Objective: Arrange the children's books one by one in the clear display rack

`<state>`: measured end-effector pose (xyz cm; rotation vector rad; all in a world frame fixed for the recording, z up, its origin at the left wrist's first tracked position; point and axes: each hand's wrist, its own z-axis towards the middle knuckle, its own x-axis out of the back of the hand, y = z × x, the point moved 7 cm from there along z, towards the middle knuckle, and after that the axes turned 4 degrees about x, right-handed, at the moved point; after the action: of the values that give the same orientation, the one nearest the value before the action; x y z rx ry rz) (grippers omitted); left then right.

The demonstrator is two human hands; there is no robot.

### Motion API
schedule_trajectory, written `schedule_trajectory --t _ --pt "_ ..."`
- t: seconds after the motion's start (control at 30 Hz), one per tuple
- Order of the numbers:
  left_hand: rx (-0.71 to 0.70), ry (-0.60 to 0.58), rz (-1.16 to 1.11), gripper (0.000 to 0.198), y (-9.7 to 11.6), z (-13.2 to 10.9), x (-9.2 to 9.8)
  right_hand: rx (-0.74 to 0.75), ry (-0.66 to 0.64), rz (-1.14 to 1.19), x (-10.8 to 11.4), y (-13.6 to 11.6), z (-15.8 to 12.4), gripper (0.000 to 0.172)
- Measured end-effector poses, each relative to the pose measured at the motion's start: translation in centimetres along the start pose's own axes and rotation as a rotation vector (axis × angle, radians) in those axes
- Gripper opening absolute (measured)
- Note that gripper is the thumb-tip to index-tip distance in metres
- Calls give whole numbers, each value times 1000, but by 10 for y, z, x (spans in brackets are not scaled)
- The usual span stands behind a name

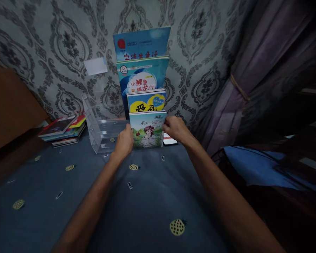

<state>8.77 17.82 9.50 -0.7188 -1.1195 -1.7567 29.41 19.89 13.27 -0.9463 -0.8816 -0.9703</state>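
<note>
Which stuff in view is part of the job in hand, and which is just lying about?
In use:
- front book, left hand and right hand at its sides
- clear rack
- three books standing behind

Likely just lying about:
- blue item at right
- flat white item by the rack

Unclear: book stack at left, untouched.

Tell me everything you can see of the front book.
The front book stands nearly upright at the right end of the clear rack, in its front tier. Its pale blue, paper-looking cover shows Chinese lettering, a cartoon figure and green plants. The left hand holds its left edge, the right hand its right.
</note>
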Motion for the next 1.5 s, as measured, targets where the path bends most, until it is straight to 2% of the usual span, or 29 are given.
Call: schedule_trajectory --t 0.17,0.7,1.33,1.5 --pt "-8 -4 -5 15 -1 1 0 8 -31 0 1 -2 -1 26" --pt "-35 52 -37 16 -5 1 -2 -8 13 -5 0 -4 -3 28" --pt "-14 39 -20 20 -5 4 -5 -50 10 7 -7 -5 -5 36" --pt "25 5 54 22 -5 4 -5 -65 1 14 -8 0 -4 36"
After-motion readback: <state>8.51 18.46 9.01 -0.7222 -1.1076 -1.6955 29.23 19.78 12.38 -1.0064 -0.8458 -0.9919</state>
